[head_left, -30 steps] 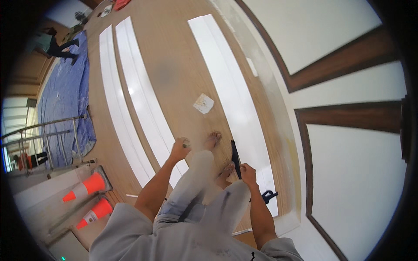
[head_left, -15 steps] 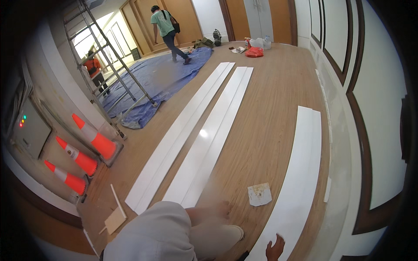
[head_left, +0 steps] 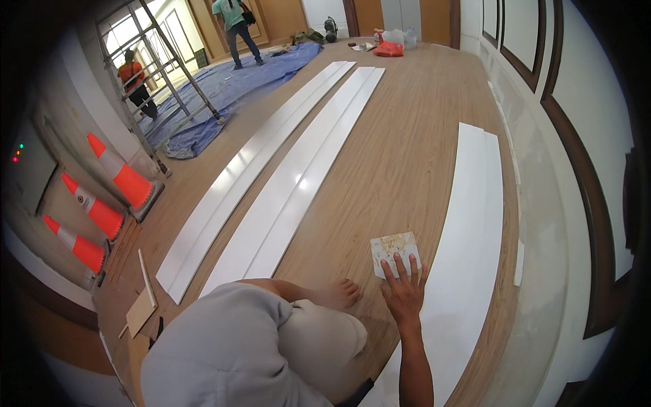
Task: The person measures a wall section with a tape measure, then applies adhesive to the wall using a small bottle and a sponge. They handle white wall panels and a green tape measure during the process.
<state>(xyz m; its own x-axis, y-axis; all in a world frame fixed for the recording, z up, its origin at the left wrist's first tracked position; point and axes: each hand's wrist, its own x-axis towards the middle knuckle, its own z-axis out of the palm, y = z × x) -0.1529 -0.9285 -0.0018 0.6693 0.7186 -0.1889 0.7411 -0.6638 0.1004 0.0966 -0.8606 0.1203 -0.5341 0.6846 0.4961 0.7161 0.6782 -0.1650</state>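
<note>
My right hand (head_left: 405, 288) reaches forward with its fingers spread, and the fingertips lie over a square, pale stained piece of board (head_left: 392, 244) on the wooden floor. That hand is beside the left edge of a long white panel (head_left: 468, 224), which runs away from me on the right. My left hand (head_left: 339, 294) is in front of my bent knee, low over the floor, a little blurred; its fingers are stretched out and hold nothing. Ahead of it on the left lie two more long white panels (head_left: 291, 183) (head_left: 237, 180), side by side with a gap between them.
Orange cones (head_left: 122, 176) and a metal scaffold frame (head_left: 169, 88) stand along the left. A blue tarp (head_left: 230, 91) covers the far floor, with two people (head_left: 236, 30) (head_left: 134, 85) there. Bags (head_left: 388, 49) sit at the back. Wood scraps (head_left: 141, 311) lie near left; a wall (head_left: 569, 169) runs right.
My right hand has moved forward and left from the right panel onto the square board piece. The view has tilted downward. The person in green has stepped left.
</note>
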